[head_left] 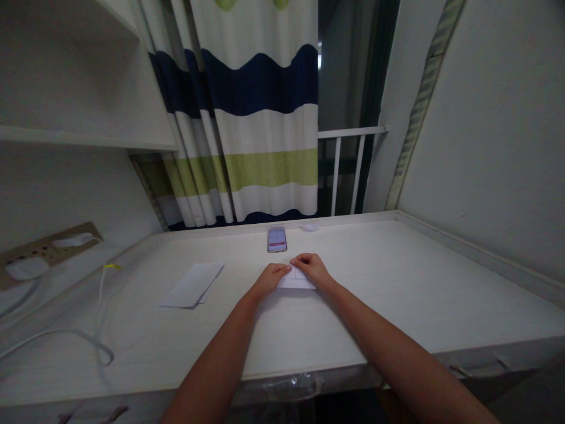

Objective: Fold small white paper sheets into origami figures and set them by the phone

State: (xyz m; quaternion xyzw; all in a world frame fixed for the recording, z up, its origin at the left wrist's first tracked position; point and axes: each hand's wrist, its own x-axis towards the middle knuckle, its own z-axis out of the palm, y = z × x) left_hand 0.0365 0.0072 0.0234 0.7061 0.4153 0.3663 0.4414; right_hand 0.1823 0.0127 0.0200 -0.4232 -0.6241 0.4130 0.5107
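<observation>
A small folded white paper [296,282] lies on the white desk [397,294] in front of me. My left hand [270,277] rests on its left part with fingers curled and pressed down on it. My right hand [312,268] presses the paper's upper right part, fingertips pinched together at the top edge. Both hands meet over the paper near the desk's middle.
A phone [276,239] with a lit screen lies just beyond the hands. A folded white sheet [193,285] lies to the left. A white cable [66,335] loops from a wall socket panel [48,250] at left. A small white scrap [309,227] sits near the curtain [247,118].
</observation>
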